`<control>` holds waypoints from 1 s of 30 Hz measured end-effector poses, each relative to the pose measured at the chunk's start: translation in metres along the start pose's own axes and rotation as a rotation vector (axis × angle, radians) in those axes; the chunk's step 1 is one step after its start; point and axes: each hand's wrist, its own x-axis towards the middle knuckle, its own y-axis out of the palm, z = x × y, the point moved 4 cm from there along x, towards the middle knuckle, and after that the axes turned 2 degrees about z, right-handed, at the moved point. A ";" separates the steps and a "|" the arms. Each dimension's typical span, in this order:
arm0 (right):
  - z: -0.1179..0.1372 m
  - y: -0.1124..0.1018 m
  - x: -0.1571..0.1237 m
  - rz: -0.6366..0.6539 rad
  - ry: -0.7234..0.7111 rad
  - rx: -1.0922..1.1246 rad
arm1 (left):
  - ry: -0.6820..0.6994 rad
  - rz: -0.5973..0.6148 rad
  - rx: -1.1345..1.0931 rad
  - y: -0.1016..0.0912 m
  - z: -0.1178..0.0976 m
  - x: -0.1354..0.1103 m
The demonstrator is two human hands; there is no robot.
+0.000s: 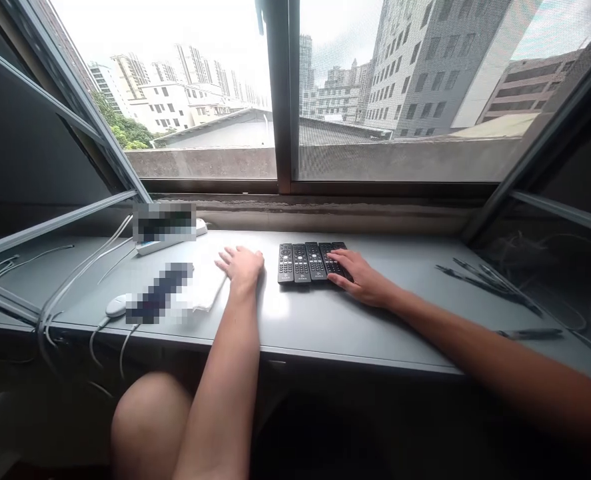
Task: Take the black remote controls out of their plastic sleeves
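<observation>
Several black remote controls (301, 263) lie side by side in a row on the grey desk (325, 320) below the window. My right hand (359, 275) rests on the rightmost remote (336, 259), fingers curled over its side and top. My left hand (242, 265) lies flat on the desk just left of the row, fingers stretched out, its edge touching a white cloth (204, 285). It holds nothing.
A white mouse (116, 305) and white cables (75, 280) lie at the left, with a power strip (150, 247) near the window sill. Dark cables and pens (485, 280) lie at the right. My knee (148, 420) shows below the desk edge.
</observation>
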 end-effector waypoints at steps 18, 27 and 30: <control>-0.001 0.002 0.001 0.003 0.005 0.016 | -0.014 -0.007 0.037 -0.007 0.000 -0.007; 0.000 0.001 0.001 -0.003 0.014 0.037 | -0.003 -0.060 -0.009 -0.012 -0.003 -0.010; 0.000 0.001 0.001 -0.009 0.010 0.045 | 0.029 -0.098 -0.045 -0.018 -0.008 -0.015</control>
